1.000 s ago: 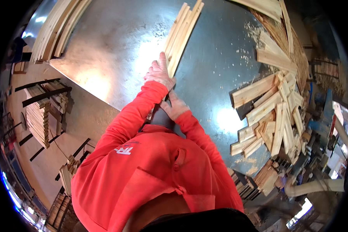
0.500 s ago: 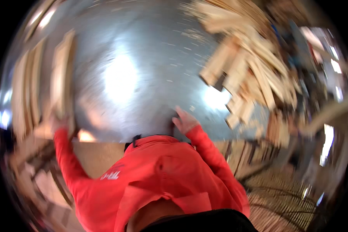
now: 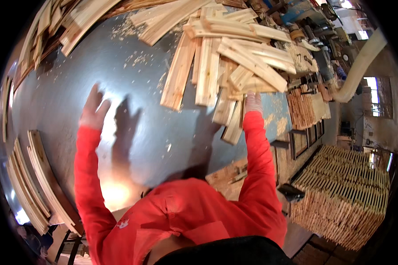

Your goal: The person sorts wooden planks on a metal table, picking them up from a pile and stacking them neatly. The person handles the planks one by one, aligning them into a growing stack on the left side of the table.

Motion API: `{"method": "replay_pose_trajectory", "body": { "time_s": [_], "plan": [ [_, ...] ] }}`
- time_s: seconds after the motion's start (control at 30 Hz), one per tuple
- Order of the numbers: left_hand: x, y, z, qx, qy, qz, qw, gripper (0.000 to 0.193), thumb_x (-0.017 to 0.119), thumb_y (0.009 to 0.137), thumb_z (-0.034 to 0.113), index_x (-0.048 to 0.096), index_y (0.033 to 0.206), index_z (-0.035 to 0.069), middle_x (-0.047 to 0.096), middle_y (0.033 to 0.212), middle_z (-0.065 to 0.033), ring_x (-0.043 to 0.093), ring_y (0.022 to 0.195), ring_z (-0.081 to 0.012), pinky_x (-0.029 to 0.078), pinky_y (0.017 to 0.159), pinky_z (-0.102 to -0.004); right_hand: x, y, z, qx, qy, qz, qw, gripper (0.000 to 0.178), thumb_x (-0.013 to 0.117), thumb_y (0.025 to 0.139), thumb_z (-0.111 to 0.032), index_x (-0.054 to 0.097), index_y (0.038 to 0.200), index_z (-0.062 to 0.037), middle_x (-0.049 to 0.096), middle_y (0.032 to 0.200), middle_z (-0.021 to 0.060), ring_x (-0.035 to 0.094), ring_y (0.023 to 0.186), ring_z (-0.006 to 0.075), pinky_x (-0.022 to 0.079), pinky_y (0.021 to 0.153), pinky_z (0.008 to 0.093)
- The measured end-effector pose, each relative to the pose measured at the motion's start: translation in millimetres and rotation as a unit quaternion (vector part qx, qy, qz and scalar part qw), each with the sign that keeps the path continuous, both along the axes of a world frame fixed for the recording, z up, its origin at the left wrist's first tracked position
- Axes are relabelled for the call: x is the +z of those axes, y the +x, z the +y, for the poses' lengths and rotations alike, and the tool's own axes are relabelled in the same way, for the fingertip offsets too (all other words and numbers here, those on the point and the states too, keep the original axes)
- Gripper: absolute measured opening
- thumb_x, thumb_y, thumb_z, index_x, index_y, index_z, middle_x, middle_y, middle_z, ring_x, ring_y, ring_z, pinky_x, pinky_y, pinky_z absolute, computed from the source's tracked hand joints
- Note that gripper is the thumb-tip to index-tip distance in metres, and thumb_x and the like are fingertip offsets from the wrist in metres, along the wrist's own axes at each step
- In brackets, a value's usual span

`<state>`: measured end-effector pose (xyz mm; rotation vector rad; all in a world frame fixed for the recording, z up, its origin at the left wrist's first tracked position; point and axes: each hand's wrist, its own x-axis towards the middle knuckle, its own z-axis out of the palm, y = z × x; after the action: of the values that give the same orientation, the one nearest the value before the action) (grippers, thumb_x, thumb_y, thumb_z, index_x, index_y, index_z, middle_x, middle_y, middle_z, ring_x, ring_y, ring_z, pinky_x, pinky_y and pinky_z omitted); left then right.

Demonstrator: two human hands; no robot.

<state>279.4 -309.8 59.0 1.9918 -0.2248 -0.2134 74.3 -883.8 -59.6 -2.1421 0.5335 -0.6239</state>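
Note:
My left hand [image 3: 94,107] is raised over the grey metal table top [image 3: 159,145], fingers spread, with nothing in it. Its shadow falls on the metal to its right. My right hand [image 3: 253,103] is at the near side of a heap of pale wooden boards, its fingers close together on the edge of a wooden board [image 3: 263,84]. The thumb and the underside of that grip are hidden. Just left of this hand, short board ends [image 3: 234,123] stick out toward me. Longer boards [image 3: 208,73] lie crosswise farther back.
Long narrow boards [image 3: 53,181] lie at the left table edge. More planks [image 3: 86,24] lie at the far left. Wood shavings [image 3: 135,64] litter the table. Beyond the right edge stand a stack of slats [image 3: 340,198], a bundle of boards [image 3: 303,108] and a thick pale hose [image 3: 358,66].
My view has turned right. My left hand has left the boards on the left and now hangs over the table. My right hand has reached forward from the near edge to the heap.

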Motion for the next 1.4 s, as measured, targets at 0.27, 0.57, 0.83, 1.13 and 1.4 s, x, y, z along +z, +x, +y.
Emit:
{"method": "replay_pose_trajectory", "body": {
  "time_s": [0.27, 0.57, 0.83, 1.13, 1.4],
  "plan": [
    [38, 241, -404, -0.146, 0.295, -0.357, 0.874, 0.078, 0.052, 0.088, 0.054, 0.028, 0.148, 0.01, 0.041, 0.141, -0.0276, 0.034, 0.133, -0.0457, 0.02, 0.111, -0.0601, 53, 122, 13, -0.025, 0.629, 0.003, 0.777, 0.039, 0.05, 0.095, -0.051, 0.05, 0.102, -0.0123, 0.057, 0.088, 0.0048, 0.057, 0.074, 0.0192, 0.049, 0.06, 0.035],
    [-52, 258, -434, -0.267, 0.093, 0.073, 0.956, 0.081, 0.073, 0.078, 0.051, 0.046, 0.136, 0.002, 0.063, 0.121, -0.0125, 0.06, 0.111, -0.0252, 0.046, 0.098, -0.0361, -25, 156, -111, -0.223, 0.087, -0.098, 0.966, 0.061, 0.061, 0.092, -0.026, 0.036, 0.138, 0.0061, 0.054, 0.122, 0.0165, 0.052, 0.11, 0.0284, 0.045, 0.098, 0.0364],
    [-72, 105, -322, -0.064, -0.163, 0.191, 0.966, 0.039, 0.076, 0.081, 0.014, 0.063, 0.115, 0.0, 0.069, 0.105, -0.0079, 0.064, 0.098, -0.0156, 0.05, 0.089, -0.0322, -39, 248, -68, -0.232, 0.441, -0.227, 0.837, 0.076, 0.063, 0.09, -0.026, 0.019, 0.15, -0.0104, 0.048, 0.13, 0.0117, 0.047, 0.116, 0.0243, 0.039, 0.102, 0.0342],
    [-123, -121, -190, 0.191, -0.346, 0.278, 0.876, 0.047, 0.074, 0.082, 0.01, 0.053, 0.122, -0.004, 0.066, 0.101, -0.0071, 0.064, 0.086, -0.0154, 0.053, 0.08, -0.0283, -72, 178, 47, -0.046, 0.406, -0.166, 0.897, 0.108, 0.073, 0.079, -0.029, -0.003, 0.152, -0.0095, 0.041, 0.141, 0.0134, 0.044, 0.125, 0.0255, 0.031, 0.112, 0.0394],
    [-47, -263, -79, 0.169, -0.218, 0.414, 0.867, 0.024, 0.067, 0.086, 0.016, 0.064, 0.104, 0.001, 0.067, 0.093, -0.0034, 0.061, 0.083, -0.0115, 0.051, 0.073, -0.0263, 48, 125, 239, 0.111, 0.207, 0.054, 0.971, 0.125, 0.084, 0.066, -0.007, -0.008, 0.152, -0.0033, 0.033, 0.148, 0.0189, 0.04, 0.131, 0.0254, 0.031, 0.111, 0.0346]
  ]
}}
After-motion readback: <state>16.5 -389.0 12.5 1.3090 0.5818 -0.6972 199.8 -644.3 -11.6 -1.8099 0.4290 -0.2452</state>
